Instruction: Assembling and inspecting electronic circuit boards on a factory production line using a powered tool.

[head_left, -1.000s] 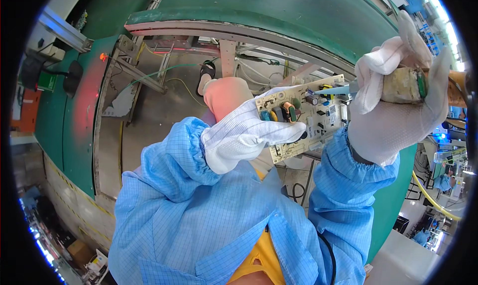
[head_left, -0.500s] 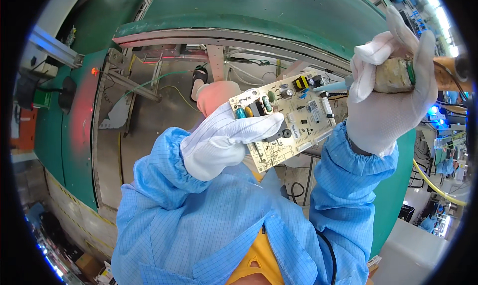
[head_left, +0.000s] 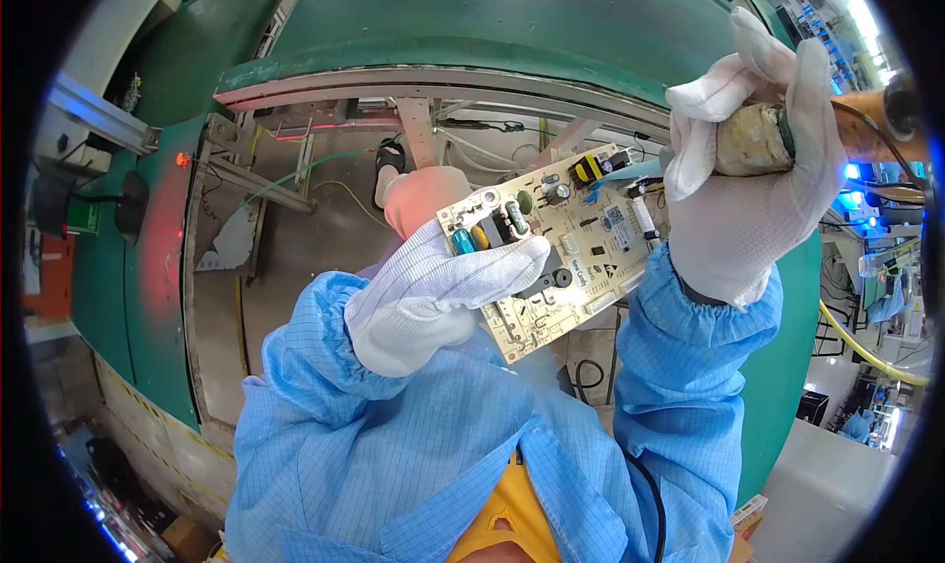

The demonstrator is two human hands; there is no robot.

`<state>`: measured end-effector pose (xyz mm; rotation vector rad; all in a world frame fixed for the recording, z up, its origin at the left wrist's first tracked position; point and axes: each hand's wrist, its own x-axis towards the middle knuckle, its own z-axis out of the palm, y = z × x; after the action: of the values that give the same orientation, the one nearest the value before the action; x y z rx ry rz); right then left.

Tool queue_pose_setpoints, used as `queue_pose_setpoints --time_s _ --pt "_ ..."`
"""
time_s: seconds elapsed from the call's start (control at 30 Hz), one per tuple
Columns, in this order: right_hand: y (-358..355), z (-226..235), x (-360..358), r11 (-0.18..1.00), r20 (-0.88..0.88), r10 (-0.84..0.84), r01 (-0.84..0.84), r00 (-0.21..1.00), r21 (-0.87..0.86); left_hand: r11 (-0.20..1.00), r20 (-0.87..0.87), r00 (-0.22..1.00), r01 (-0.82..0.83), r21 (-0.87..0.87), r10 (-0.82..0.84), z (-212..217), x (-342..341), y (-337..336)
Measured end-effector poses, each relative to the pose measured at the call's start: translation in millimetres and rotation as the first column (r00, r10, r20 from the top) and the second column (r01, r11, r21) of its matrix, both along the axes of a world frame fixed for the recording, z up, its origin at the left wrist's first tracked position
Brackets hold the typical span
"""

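My left hand [head_left: 433, 297], in a white glove, is closed on the near-left part of a cream circuit board [head_left: 591, 253], thumb on top. The board is tilted, component side up, with capacitors, a yellow-and-black transformer [head_left: 594, 169] and a white connector [head_left: 643, 214] along its right edge. My gloved right hand [head_left: 758, 189] grips a tape-wrapped hand tool [head_left: 753, 142]. From that hand a pale blue pointed tip [head_left: 635, 171] reaches left to the board's far right corner, beside the transformer. Whether the tip touches the board I cannot tell.
A green work surface with a metal-edged rim [head_left: 443, 79] runs across the far side. Another green surface [head_left: 153, 287] lies at left, with a small red light [head_left: 183, 159]. A brown cylinder [head_left: 866, 130] and a yellow hose [head_left: 871, 358] are at right.
My left hand and the board have shifted slightly left and toward me. My right hand has moved a little left with the tool, its tip staying by the transformer.
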<state>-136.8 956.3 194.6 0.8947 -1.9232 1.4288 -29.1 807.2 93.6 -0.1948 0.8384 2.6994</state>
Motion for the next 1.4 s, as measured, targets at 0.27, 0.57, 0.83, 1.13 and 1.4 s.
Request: queue_pose_setpoints --time_s 0.27,0.57,0.83,1.13,1.4 --pt "12.7 -8.2 -15.0 0.989 -0.161 0.146 -0.141 0.976 0.043 0.994 -0.036 0.998 -0.052 -0.101 0.048 -14.5 5.3 -5.9" --pt "28.4 -19.9 -47.0 0.936 -0.397 0.351 -0.317 0.848 0.149 0.979 -0.088 0.994 -0.079 -0.190 0.063 -16.5 9.9 -15.2" --pt "25.3 -25.9 -44.5 0.968 -0.461 0.249 -0.223 0.851 0.112 0.905 -0.011 0.997 -0.078 -0.418 0.080 1.6 13.3 -13.7" --pt "14.5 -13.1 -20.4 0.996 -0.265 0.092 -0.085 0.960 0.036 0.729 -0.559 0.829 -0.401 -0.555 0.030 -23.3 5.0 -21.6" --pt "19.2 -11.6 -13.9 0.992 -0.165 0.125 -0.124 0.978 0.014 0.994 0.084 0.991 -0.102 -0.035 0.105 11.1 -0.9 -11.2"
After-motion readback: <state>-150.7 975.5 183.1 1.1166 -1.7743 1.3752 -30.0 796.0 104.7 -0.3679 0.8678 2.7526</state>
